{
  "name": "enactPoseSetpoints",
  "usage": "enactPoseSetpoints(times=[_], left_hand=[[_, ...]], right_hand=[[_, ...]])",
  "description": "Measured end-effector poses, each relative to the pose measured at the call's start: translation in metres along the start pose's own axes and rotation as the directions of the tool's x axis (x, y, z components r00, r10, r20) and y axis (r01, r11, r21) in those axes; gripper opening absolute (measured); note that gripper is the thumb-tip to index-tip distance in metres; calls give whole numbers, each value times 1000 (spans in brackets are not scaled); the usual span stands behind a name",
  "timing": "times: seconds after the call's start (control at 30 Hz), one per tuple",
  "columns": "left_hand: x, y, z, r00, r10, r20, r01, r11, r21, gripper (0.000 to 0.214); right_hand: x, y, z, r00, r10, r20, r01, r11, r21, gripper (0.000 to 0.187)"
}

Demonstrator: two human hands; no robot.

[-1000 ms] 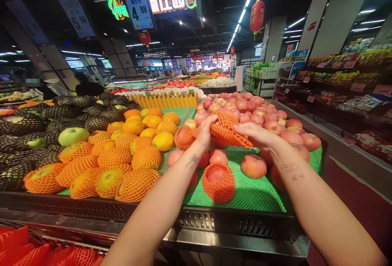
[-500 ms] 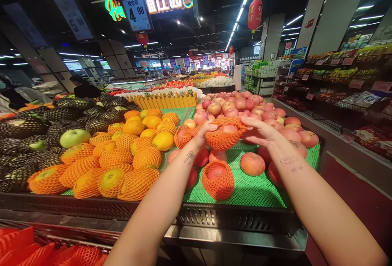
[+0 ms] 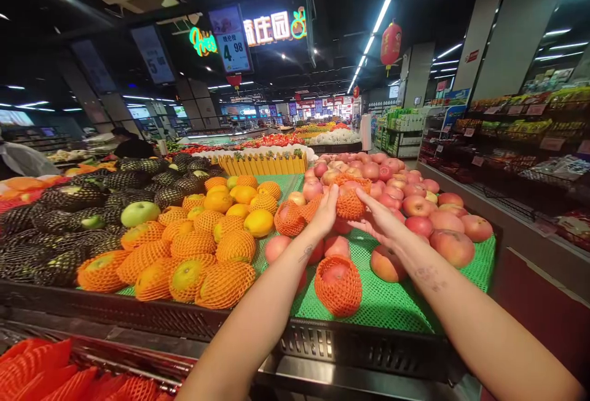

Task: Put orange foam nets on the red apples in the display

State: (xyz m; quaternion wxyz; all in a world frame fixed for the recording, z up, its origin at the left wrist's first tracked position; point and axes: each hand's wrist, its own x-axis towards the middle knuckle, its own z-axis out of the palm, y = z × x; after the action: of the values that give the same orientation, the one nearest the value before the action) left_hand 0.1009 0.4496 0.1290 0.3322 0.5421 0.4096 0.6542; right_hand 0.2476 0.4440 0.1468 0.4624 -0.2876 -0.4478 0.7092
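Between my two hands, above the heap, is a red apple in an orange foam net (image 3: 350, 203). My left hand (image 3: 326, 211) is closed on its left side, thumb along the net. From the right, my right hand (image 3: 378, 219) grips the same apple, its thumb on the net and its other fingers partly hidden beneath. Just left of my left hand lies another netted apple (image 3: 288, 219). Nearer me, a netted apple (image 3: 338, 285) sits on the green mesh mat (image 3: 385, 305), its red top showing through the net's opening. A bare apple (image 3: 386, 264) lies below my right hand.
Bare apples (image 3: 447, 229) are heaped behind and to the right. Oranges in orange nets (image 3: 191, 247) and dark-netted fruit (image 3: 78, 198) fill the left. A black crate rim (image 3: 359, 339) runs along the front. Red foam nets (image 3: 41, 370) lie at lower left. Shelves (image 3: 520, 142) stand at right.
The view has shifted, so the display sits further right and slightly lower. My hands have come closer together around the netted apple, and the net looks less stretched sideways.
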Motion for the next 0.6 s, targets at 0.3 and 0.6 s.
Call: enactPoseSetpoints(times=[0.3, 0.6], left_hand=[[-4, 27, -15, 996, 29, 79, -30, 999, 19, 27], [3, 37, -27, 961, -211, 180, 250, 939, -237, 43]], right_hand=[[6, -3, -7, 985, -22, -172, 10, 997, -74, 35], [-1, 1, 5, 978, -176, -112, 174, 984, -25, 43]])
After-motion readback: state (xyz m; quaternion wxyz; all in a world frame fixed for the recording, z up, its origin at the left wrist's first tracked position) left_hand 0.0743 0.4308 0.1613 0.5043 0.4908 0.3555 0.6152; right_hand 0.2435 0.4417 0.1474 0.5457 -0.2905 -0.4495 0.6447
